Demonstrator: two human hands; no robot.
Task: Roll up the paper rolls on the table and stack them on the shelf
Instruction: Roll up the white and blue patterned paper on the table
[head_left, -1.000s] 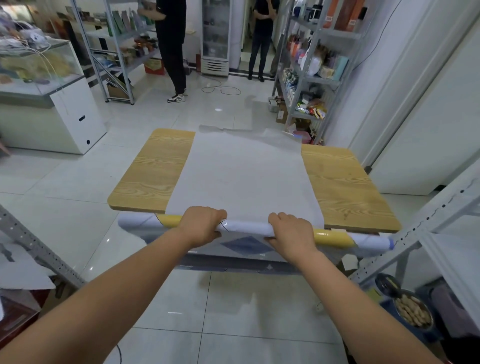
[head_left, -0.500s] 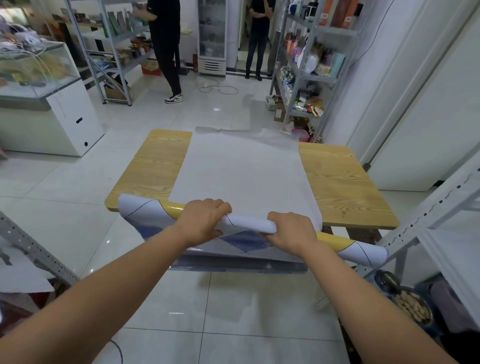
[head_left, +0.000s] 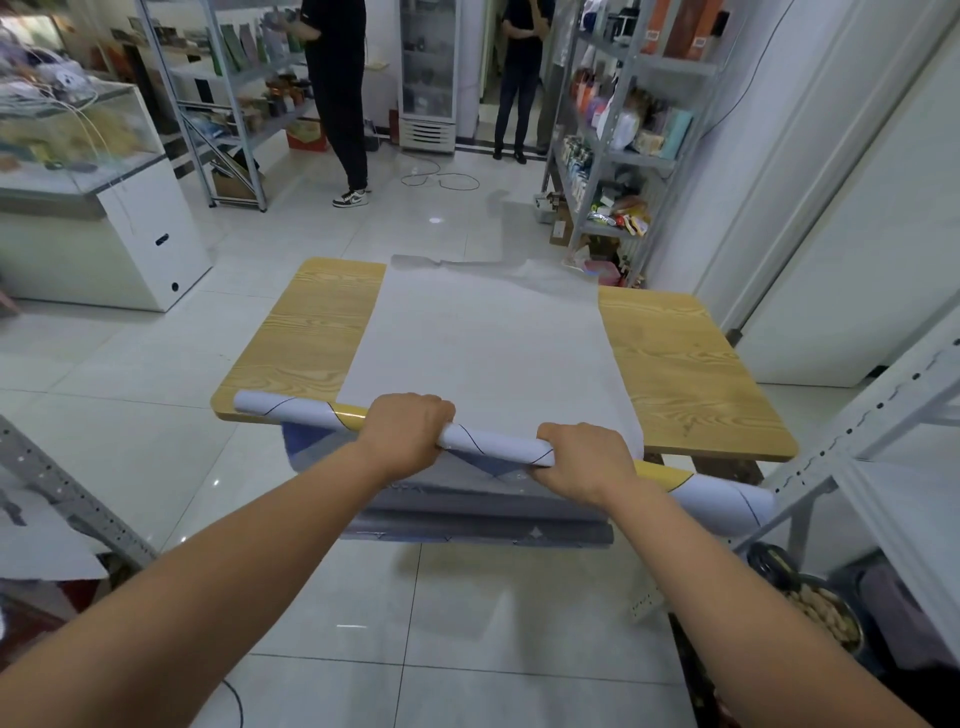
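A long sheet of paper (head_left: 483, 343) lies white side up across the wooden table (head_left: 680, 374), its far end hanging past the back edge. Its near end is wound into a pale blue and yellow paper roll (head_left: 493, 441) at the table's front edge, slanting down to the right. My left hand (head_left: 408, 428) grips the roll left of its middle and my right hand (head_left: 582, 457) grips it right of the middle. A loose printed flap (head_left: 478, 499) hangs below the roll. A white metal shelf (head_left: 904, 467) stands at the right.
Two people stand at the back, one near a left rack (head_left: 228, 104), one by a glass-door fridge (head_left: 428, 73). A stocked rack (head_left: 618, 130) stands beyond the table's right corner. A white display counter (head_left: 130, 228) is at left. A bowl of nuts (head_left: 821, 613) sits low right.
The roll's left end has come up onto the table's front edge, so the roll now slants down to the right. Both hands keep their grip on it.
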